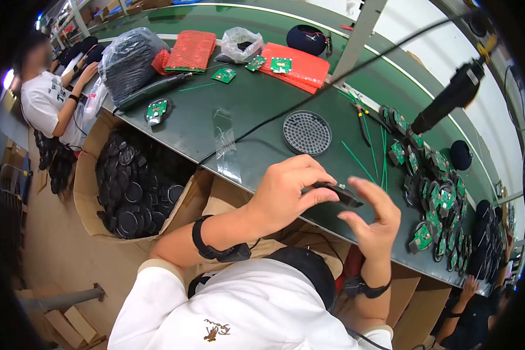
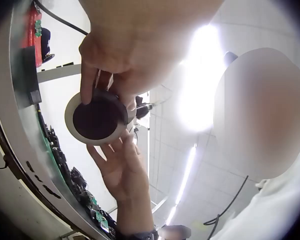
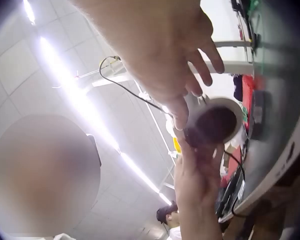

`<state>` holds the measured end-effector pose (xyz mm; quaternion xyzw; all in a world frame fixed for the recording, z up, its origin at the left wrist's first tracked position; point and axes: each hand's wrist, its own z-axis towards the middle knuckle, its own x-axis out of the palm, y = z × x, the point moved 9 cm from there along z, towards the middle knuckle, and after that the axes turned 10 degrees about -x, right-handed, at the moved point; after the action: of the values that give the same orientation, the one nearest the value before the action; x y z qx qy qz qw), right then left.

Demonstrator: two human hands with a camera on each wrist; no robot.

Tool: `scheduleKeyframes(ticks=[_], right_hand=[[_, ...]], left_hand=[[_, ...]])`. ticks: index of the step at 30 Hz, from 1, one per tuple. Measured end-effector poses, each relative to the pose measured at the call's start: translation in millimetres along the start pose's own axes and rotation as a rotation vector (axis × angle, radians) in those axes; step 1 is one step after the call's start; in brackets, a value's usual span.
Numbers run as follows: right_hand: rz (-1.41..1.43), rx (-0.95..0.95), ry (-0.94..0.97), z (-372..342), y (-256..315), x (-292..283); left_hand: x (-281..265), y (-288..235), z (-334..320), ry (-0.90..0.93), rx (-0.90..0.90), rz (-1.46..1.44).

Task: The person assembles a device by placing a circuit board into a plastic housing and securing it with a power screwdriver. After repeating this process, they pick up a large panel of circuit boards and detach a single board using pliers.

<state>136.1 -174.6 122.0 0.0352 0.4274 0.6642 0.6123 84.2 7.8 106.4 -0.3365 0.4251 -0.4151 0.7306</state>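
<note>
My left hand (image 1: 289,189) pinches a dark round disc (image 1: 341,195) between thumb and fingers, holding it edge-on above the bench front. Seen from the left wrist, the disc (image 2: 97,120) has a dark round middle inside a pale ring. My right hand (image 1: 373,219) is just right of the disc, its thumb and fingers spread apart around the edge. In the right wrist view, the fingers of the right hand (image 3: 162,50) reach out beside the disc (image 3: 215,122). Behind the hands, a round dark tray with a perforated pattern (image 1: 307,133) lies on the green bench (image 1: 262,157).
Many round parts with green circuit boards (image 1: 446,198) crowd the right side. Pliers (image 1: 363,125) and green sticks (image 1: 357,158) lie nearby. An electric screwdriver (image 1: 449,96) hangs above. A carton (image 1: 90,198) of black round parts stands at left; a person (image 1: 49,105) works beyond.
</note>
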Motion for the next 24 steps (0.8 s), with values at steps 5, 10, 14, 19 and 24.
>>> scheduleKeyframes(ticks=[5,10,14,19,24], right_hand=[[0.004,-0.109,-0.089,-2.3,14.2,5.0],[0.098,-0.06,-0.111,-6.0,10.3,11.9],[0.132,-0.034,-0.145,-9.3,6.9,14.2],[0.174,-0.033,-0.171,-13.0,3.2,13.5],[0.192,-0.026,-0.164,-15.3,1.3,12.5]], left_hand=[[-0.7,-16.7,-8.1,-0.066,0.077,0.02],[-7.9,-26.2,-14.2,-0.129,0.144,0.102],[-9.5,-29.9,-15.2,-0.148,0.165,0.122],[-6.4,-31.6,-15.0,-0.139,0.171,0.14],[-3.9,-30.0,-14.8,-0.123,0.173,0.132]])
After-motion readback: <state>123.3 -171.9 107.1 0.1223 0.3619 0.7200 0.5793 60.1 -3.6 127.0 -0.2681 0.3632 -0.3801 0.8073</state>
